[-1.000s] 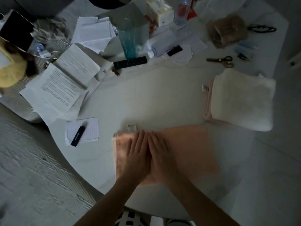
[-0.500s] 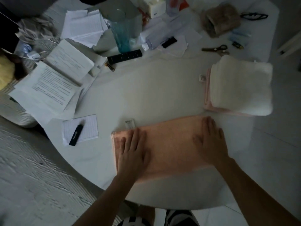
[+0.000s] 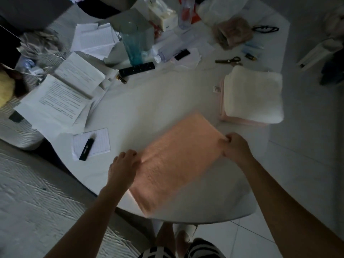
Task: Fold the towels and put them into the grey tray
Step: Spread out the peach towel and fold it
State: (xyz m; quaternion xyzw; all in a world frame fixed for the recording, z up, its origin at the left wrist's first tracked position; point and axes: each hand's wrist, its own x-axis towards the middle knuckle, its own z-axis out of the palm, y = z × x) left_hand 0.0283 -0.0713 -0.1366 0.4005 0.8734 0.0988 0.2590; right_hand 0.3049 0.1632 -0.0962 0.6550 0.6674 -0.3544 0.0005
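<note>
Peach towel, folded into a long rectangle, lying slantwise on the white desk, one short end at the near edge, the other pointing toward the right edge. Left hand at the towel's left long edge, fingers curled over that edge and gripping it. Right hand at the towel's far right corner, thumb and fingers pinching the cloth there. Both forearms reaching in from the near edge.

By the right edge, a stack of folded towels: cream one on top, pink one beneath, well apart from the left hand and just beyond the right hand. Grey tray not identifiable in this dim view.

Toward the left edge, a small notepad with a black marker lying across it. Beyond that, loose printed papers spilling over the desk's left edge. Near the far edge, a teal glass upright, a black remote just in front of it, scissors flat on the desk beyond the stack.
</note>
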